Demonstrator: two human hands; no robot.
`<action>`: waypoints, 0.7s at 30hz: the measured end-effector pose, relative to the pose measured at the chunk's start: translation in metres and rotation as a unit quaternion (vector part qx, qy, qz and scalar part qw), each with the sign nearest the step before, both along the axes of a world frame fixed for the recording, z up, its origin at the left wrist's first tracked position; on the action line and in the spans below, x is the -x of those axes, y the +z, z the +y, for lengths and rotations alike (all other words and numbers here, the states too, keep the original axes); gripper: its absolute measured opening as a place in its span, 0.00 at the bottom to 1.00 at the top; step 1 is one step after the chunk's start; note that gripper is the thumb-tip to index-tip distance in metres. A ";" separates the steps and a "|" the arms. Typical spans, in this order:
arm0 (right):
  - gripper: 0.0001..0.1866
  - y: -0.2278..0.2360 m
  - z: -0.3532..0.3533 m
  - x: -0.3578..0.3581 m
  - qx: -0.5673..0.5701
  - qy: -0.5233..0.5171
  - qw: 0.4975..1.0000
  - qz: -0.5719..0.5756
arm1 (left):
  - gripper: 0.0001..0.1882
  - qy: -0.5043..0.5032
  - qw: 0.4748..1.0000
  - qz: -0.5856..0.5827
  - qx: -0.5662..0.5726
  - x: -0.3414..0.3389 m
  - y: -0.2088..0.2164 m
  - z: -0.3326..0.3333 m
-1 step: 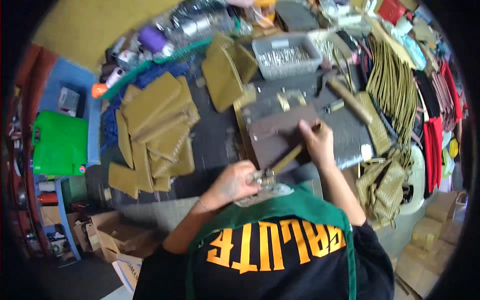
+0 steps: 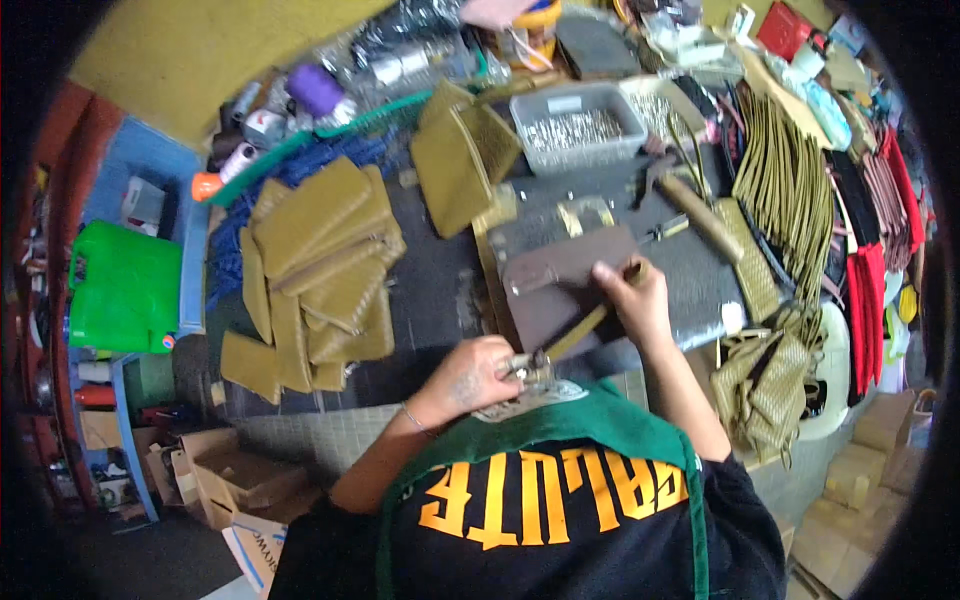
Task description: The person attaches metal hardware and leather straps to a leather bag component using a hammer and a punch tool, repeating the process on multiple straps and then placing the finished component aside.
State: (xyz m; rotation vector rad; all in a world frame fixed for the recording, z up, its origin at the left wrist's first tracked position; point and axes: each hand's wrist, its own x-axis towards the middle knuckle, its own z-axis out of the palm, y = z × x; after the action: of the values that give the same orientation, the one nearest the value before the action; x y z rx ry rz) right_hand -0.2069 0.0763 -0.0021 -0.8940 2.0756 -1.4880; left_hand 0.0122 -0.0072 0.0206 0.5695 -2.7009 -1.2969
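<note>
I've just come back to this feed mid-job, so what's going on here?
The right hand holds an olive strap near a brown board. The left hand holds a metallic piece, its exact kind unclear, at the strap's lower end. Olive pieces lie piled on the left of the dark table, and a plastic tray of small metal parts stands toward the back.

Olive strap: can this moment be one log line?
left hand: holds metal piece; right hand: holds olive strap; olive pieces: piled at left

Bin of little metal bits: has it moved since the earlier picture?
No. Judged against the brown board, the bin keeps its place; the whole view shifted slightly.
</note>
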 end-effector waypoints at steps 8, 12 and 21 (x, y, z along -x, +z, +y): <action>0.20 0.014 0.018 -0.001 0.048 -0.048 0.997 0.026 | 0.12 0.061 0.994 0.082 0.032 0.008 -0.011 0.007; 0.22 0.001 0.019 0.006 -0.079 -0.056 0.985 0.142 | 0.14 0.051 0.992 0.106 -0.034 0.015 -0.013 0.011; 0.22 -0.003 0.020 0.010 -0.064 -0.045 0.975 0.207 | 0.15 0.062 0.994 0.062 -0.066 0.006 -0.010 0.004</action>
State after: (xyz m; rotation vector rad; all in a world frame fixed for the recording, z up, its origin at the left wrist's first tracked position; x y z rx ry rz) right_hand -0.2171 0.0960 -0.0056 -1.1511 2.5055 -1.2734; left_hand 0.0066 -0.0030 0.0109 0.6362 -2.4536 -1.4349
